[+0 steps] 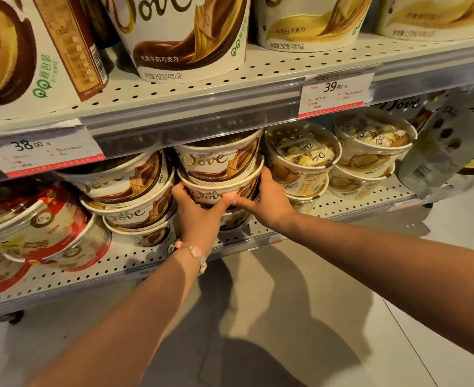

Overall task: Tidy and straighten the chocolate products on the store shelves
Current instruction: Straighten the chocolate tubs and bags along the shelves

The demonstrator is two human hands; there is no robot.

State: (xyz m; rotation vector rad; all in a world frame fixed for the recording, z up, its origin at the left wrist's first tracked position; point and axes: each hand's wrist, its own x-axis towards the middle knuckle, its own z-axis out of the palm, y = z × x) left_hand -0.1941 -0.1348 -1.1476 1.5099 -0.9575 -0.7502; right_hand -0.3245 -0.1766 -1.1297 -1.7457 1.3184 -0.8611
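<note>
We read "Dove" on the brown-and-gold tub (219, 163) on the lower shelf. The left price tag (44, 153) shows "38.00"; the right price tag (334, 92) shows "39.90". Smaller print remains illegible.

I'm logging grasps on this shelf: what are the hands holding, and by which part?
Both hands grip the middle Dove tub of the centre stack by its sides: left hand on its left wall, right hand on its right.
</note>
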